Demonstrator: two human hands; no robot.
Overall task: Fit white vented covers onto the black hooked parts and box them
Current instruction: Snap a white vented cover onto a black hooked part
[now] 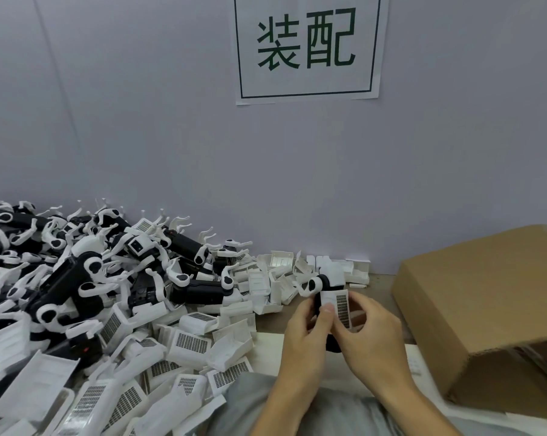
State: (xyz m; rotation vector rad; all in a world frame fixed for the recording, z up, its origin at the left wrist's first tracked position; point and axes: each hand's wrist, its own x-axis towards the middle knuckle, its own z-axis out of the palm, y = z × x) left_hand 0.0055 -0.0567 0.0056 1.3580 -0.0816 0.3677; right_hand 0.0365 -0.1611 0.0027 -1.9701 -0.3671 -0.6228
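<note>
Lower centre-right of the frame: a black hooked part (321, 292) with a white vented cover (339, 305) laid against its front, held just above the surface (377, 286). The cover is a white shell with a dark rectangular grille of fine slots running down its right side; the part's white-ringed pivot and pale hook project at the top left, and its black lower end shows between the wrists. The left hand (306, 328) grips the assembly from the left, fingers curled behind it and thumb pressed on the cover's face. The right hand (365, 328) grasps it from the right, fingers curled round the cover's edge and thumb below the grille. Immediately left and behind, loose white covers (200, 338) lie scattered in many orientations, reaching the lower left corner. Beyond them, at centre left, a heap of black hooked parts (86, 272) with white hooks rises against the grey wall (171, 136). At right, close beside the right hand, stands a brown cardboard box (486, 309), its interior hidden. Upper centre: a paper sign (306, 48) with two green characters, fixed to the wall.
</note>
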